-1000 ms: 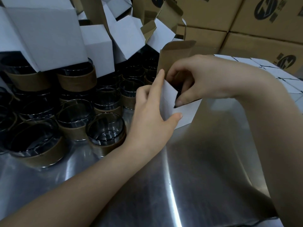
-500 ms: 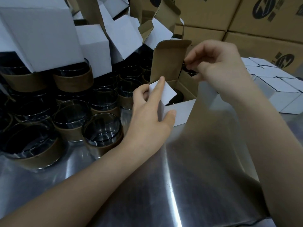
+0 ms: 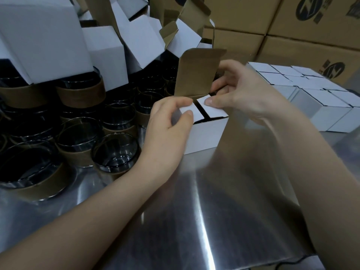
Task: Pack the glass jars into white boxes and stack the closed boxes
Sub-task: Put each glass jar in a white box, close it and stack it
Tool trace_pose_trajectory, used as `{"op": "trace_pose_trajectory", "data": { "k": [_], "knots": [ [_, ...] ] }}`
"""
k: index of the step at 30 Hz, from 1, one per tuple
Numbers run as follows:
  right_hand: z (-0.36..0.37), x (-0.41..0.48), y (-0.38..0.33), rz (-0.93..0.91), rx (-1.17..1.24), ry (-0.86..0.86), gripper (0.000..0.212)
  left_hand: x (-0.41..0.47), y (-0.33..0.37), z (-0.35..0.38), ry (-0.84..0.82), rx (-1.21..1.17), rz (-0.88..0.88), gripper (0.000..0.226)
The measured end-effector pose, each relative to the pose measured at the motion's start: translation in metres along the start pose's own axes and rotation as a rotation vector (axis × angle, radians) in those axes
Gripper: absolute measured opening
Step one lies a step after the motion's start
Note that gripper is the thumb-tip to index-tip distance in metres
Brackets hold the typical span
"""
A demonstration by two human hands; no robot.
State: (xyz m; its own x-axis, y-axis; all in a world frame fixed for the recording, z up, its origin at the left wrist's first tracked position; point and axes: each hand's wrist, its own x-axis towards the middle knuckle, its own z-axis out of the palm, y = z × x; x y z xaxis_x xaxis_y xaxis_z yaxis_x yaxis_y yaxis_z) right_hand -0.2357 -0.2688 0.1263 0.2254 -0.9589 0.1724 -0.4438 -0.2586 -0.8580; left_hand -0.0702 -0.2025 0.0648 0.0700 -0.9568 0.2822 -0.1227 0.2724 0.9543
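Steel table (image 3: 194,221) gleams; the white box (image 3: 204,137) sits at its centre. Half a second on, both side flaps lie flat: left hand (image 3: 167,133) pinches the left flap (image 3: 197,112), right hand (image 3: 247,94) the right flap (image 3: 216,112) (jar hidden beneath). Only the lid (image 3: 196,73), upright at twelve o'clock, remains to tuck.

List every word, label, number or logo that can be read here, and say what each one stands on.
No text can be read as words.
On the stacked brown cardboard cartons: round dark logos with dark marks beside them, too blurred to read.
On the small closed white cardboard boxes, the open white cardboard box and the glass jars with brown paper bands: no print visible.
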Motion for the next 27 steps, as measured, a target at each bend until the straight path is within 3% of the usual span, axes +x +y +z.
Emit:
{"op": "trace_pose_trajectory", "data": {
  "k": [3,9,17,23,27],
  "knots": [
    [0.0,0.001,0.002,-0.026,0.008,-0.078,0.042,-0.001,0.004,0.0,0.035,-0.139,0.005,0.024],
    [-0.001,0.004,0.01,-0.036,0.041,-0.107,0.031,0.003,0.003,-0.002,-0.019,-0.266,-0.026,0.065],
    [-0.005,0.003,0.011,-0.076,-0.033,-0.163,0.042,0.001,0.007,-0.001,-0.03,-0.179,-0.067,0.033],
    [-0.011,0.0,0.01,-0.058,-0.058,-0.184,0.026,0.0,0.007,0.0,-0.01,-0.201,-0.095,0.027],
    [-0.014,-0.003,0.009,-0.011,-0.019,-0.247,0.034,-0.001,0.006,0.001,-0.002,-0.207,-0.12,0.025]
  ]
}}
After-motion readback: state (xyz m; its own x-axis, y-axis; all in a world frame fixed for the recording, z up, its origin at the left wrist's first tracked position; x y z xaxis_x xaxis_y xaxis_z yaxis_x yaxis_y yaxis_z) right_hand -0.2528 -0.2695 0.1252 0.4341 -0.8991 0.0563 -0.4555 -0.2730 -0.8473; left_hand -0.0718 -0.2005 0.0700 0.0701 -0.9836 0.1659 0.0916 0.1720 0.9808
